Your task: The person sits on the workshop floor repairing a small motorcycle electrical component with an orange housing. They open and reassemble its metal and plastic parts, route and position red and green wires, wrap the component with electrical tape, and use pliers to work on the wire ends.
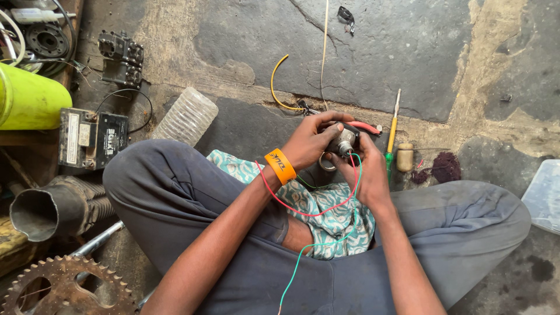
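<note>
Grip closed on both sides around a small metal cylindrical part (341,142), held just above the lap: left hand (309,143) wrapped over its top and near side, right hand (367,166) cupping it from below and behind. Orange wristband (280,166) on the left wrist. Red wire (303,211) and green wire (318,245) trailing from the part down across a patterned teal cloth (326,213) on the lap. Just beyond the hands, on the stone floor (408,46): red-handled pliers (364,126), a yellow-and-green screwdriver (392,131), a yellow wire (279,87). Further left: a clear ribbed plastic bottle (188,116), a black battery (93,139), a lime-green cylinder (29,100), a dark pipe (52,207). Rusty sprocket (64,289) at the lower left corner.
</note>
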Demonstrator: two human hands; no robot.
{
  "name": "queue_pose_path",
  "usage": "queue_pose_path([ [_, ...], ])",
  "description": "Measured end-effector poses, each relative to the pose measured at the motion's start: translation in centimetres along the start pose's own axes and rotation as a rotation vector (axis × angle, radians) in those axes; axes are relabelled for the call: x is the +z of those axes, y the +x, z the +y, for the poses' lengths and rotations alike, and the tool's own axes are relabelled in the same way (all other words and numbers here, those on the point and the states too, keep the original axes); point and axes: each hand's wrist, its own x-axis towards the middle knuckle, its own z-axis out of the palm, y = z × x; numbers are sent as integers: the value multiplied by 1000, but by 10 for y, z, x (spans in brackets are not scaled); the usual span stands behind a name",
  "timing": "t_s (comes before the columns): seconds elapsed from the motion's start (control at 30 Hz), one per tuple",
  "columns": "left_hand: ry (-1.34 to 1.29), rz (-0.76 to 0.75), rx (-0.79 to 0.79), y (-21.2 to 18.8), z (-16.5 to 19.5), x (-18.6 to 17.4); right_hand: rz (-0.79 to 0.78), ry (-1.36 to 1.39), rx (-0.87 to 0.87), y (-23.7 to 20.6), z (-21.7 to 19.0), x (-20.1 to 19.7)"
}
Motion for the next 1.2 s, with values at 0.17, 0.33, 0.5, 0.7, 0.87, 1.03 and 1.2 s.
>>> queue_pose_path([
  [0.17, -80, 11, 120, 6, -9, -2, -30, 61, 9, 0, 8, -1],
  [0.33, -130, 156, 140, 15, -26, -8, -11, 160, -48, 2, 23, -2],
  [0.5, -165, 173, 130, 19, -34, -11, 147, 251, -140, 3, 24, -13],
  [0.7, -99, 214, 124, 24, -41, -11, 180, 212, -272, -4, 12, -7],
  [0.87, -51, 234, 139, 24, -44, -17, -12, -95, -350, -8, 9, -1],
  [1.03, -109, 231, 83, 25, -41, -16, 110, 230, -243, -5, 8, -8],
  [1.2, -29, 258, 78, 27, -41, -14, 312, 369, -243, -5, 7, -7],
])
